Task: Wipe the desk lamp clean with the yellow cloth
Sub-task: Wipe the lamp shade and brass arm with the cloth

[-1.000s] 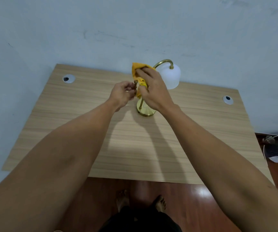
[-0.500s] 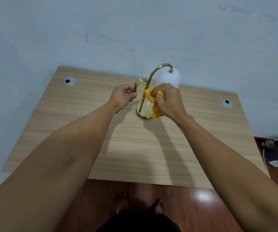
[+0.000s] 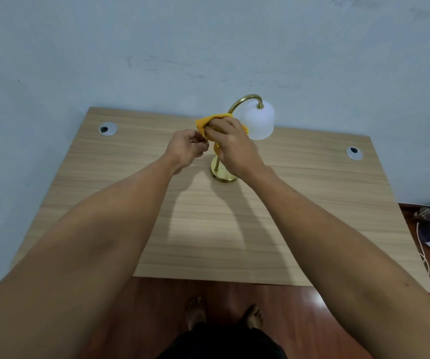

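I see a light wood table (image 3: 208,229) flush against a pale blue wall (image 3: 208,47); reddish wood floor (image 3: 312,320) lies below the table.

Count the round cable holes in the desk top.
2. One cable hole sits near the desk's far left corner; the other cable hole near the far right corner. The arms could hide more.

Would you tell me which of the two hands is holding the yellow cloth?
The right hand grips the yellow cloth around the lamp stem; the left hand has no cloth.
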